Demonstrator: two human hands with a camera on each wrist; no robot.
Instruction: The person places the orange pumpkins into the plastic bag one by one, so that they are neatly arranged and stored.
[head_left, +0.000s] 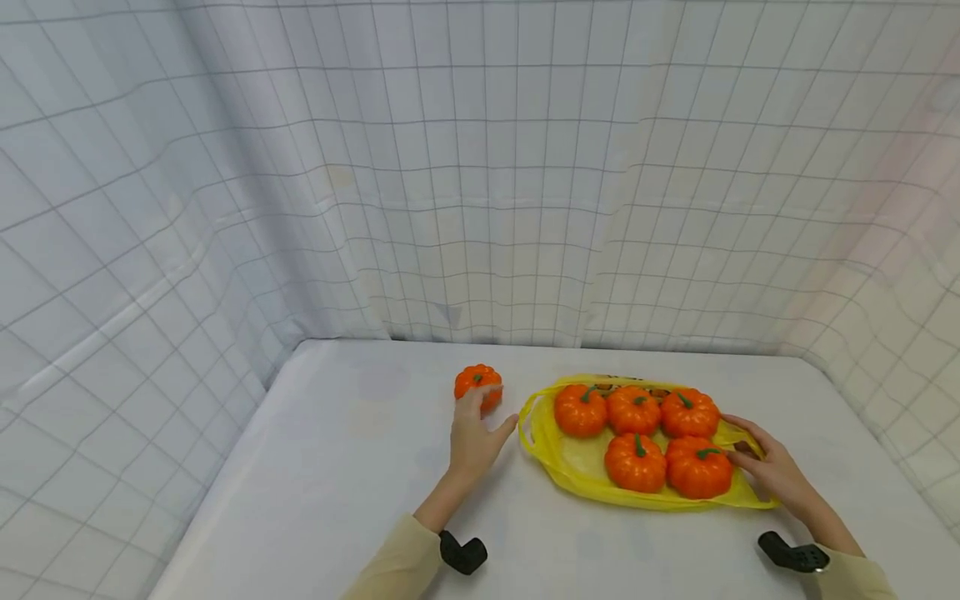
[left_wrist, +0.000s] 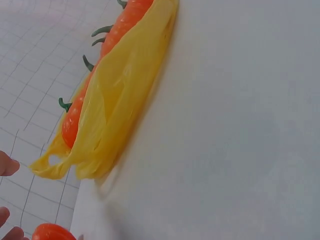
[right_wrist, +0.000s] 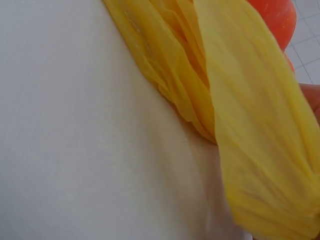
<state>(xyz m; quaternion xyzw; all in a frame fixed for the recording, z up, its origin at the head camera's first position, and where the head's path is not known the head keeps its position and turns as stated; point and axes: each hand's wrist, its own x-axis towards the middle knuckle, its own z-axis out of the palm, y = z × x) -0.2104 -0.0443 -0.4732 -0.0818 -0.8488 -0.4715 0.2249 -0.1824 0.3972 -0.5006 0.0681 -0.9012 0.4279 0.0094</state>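
Observation:
A yellow plastic bag (head_left: 579,482) lies spread on the table, its mouth facing up, with several orange toy pumpkins (head_left: 636,463) in it. My right hand (head_left: 776,471) holds the bag's right end, thumb beside the nearest pumpkin and fingers along the far rim. In the right wrist view a gathered fold of the bag (right_wrist: 260,130) covers most of that hand. Left of the bag sits a single orange pumpkin (head_left: 480,377). My left hand (head_left: 472,442) reaches over its near side with fingers spread; in the left wrist view the fingertips (left_wrist: 6,164) stand apart from this pumpkin (left_wrist: 52,232).
The white table (head_left: 337,450) carries these things. White gridded curtains (head_left: 510,167) hang behind its back edge and along both sides. A looped bag handle (head_left: 527,423) points toward my left hand. Each wrist wears a black strap mount (head_left: 462,553).

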